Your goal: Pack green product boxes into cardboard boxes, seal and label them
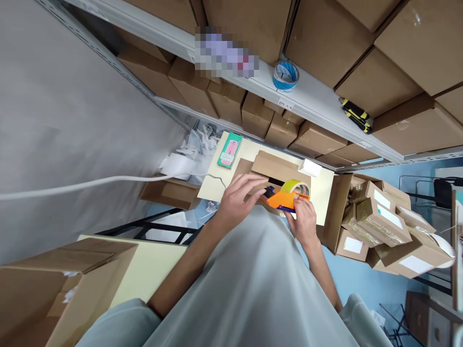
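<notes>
While the orange plastic tape dispenser (280, 200) hides part of the brown cardboard box (277, 165) on the pale table (213, 185), the right hand (306, 220) clamps its fingers around the dispenser's rear end. The left hand (240, 196) holds thumb and straight fingers apart (contact is unclear) beside its front, near the round, yellow tape roll (292, 185).

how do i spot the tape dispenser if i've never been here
Below the shelf is a cream table. Near the brown cardboard on it, the right hand grips the tape dispenser. Bright orange with a yellow tape roll, it stands out from that plain cardboard.
</notes>
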Tool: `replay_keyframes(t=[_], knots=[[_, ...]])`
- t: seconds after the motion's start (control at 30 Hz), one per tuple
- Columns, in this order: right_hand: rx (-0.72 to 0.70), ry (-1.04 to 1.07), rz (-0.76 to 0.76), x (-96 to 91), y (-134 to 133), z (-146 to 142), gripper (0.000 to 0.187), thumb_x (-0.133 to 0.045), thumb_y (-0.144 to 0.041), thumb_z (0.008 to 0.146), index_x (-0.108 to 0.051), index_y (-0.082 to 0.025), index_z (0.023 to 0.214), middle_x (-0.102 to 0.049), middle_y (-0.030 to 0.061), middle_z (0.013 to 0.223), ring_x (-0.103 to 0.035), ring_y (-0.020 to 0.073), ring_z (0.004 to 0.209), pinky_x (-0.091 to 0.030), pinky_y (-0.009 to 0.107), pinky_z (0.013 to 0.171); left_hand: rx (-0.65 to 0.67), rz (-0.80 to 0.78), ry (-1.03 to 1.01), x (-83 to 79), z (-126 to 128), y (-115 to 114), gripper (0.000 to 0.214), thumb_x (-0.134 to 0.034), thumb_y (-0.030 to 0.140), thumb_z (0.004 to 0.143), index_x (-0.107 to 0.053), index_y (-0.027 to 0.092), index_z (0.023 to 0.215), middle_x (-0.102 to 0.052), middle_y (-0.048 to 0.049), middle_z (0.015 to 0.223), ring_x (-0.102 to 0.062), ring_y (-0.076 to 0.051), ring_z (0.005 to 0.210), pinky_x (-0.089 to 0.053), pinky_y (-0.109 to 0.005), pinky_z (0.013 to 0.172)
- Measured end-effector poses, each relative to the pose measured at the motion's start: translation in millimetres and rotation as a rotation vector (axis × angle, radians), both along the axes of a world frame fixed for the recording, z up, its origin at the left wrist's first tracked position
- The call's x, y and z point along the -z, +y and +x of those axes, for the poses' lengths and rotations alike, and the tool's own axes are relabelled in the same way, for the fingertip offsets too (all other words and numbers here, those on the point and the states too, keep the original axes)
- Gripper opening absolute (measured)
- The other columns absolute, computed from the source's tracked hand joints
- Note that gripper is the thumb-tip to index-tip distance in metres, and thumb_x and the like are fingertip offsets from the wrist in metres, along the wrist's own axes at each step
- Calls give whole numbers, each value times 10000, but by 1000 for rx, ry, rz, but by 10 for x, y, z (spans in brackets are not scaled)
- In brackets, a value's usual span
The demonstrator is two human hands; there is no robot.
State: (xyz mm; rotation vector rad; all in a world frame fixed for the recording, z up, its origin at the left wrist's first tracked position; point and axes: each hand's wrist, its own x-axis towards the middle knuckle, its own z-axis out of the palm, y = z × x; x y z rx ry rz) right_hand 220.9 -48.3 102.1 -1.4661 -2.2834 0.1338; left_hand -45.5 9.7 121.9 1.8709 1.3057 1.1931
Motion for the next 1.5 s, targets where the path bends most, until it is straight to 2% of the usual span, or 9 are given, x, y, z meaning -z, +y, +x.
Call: replay_keyframes(t=[0.2, 0.4, 0.6, 0.73, 0.83, 0.97, 1.1, 1.2, 1.5], knots=[[-33, -24, 89, -180, 43, -95, 245, -610, -370, 1137, -651, -196, 1304, -799, 118, 1028, -770, 294, 964, -633, 510, 1016, 49, 95, -25, -79, -102, 23, 91, -708, 226, 1071, -792, 258, 1056, -820, -32, 974, -743, -196, 949, -615, -375, 896], [-67, -49, 46, -267, 81, -135, 180, -618, -357, 1137, -660, -210, 1233, -798, 106, 1005, -769, 287, 951, -626, 487, 997, 69, 45, -11, -7, -214, 31, 143, -634, 256, 1112, -747, 248, 1025, -796, -36, 959, -714, -195, 910, -588, -369, 851], [-154, -111, -161, -347, -101, -57, 181, -611, -388, 1145, -655, -217, 1106, -770, 84, 924, -753, 269, 873, -623, 430, 926, 194, -135, -37, 295, -250, -123, 222, -576, 306, 1133, -721, 244, 976, -775, -33, 944, -701, -197, 920, -580, -337, 869], [-96, -155, -340, -524, -179, 140, 348, -575, -531, 1143, -651, -227, 991, -746, 79, 852, -733, 273, 814, -606, 406, 823, 102, -291, -48, 466, -465, -127, 252, -571, 372, 1108, -733, 248, 959, -792, -52, 986, -723, -223, 1009, -592, -356, 960], [1, -122, -573, -694, -31, 281, 467, -581, -657, 1106, -652, -234, 923, -718, 60, 787, -693, 257, 738, -551, 365, 705, 57, -428, -71, 528, -688, 33, 268, -618, 462, 1052, -742, 242, 960, -803, -57, 1008, -738, -233, 1011, -603, -369, 1003], [54, 10, -911, -806, 465, 332, 512, -647, -719, 1040, -688, -212, 982, -732, 38, 845, -653, 217, 723, -496, 321, 678, 49, -581, -234, 570, -781, 328, 378, -655, 579, 989, -752, 215, 1020, -814, -72, 1056, -764, -240, 1021, -629, -373, 994], [56, 119, -1070, -731, 1005, 354, 581, -726, -773, 937, -692, -195, 981, -697, 28, 857, -599, 192, 739, -472, 305, 669, 35, -639, -326, 714, -688, 532, 403, -722, 588, 909, -765, 198, 997, -821, -87, 1032, -762, -243, 1003, -644, -381, 971], [17, 167, -1215, -598, 1243, 386, 614, -754, -807, 880, -672, -200, 923, -641, 10, 806, -564, 178, 718, -460, 302, 646, 11, -685, -330, 907, -634, 587, 344, -731, 524, 878, -767, 198, 981, -830, -90, 1024, -764, -244, 995, -641, -385, 976], [25, 176, -1278, 28, 1418, 377, 685, -781, -861, 771, -657, -198, 890, -618, 3, 787, -539, 163, 704, -469, 300, 652, -93, -754, -202, 1420, -500, 661, 189, -669, 349, 889, -764, 197, 949, -849, -96, 1013, -778, -252, 963, -616, -372, 969]])
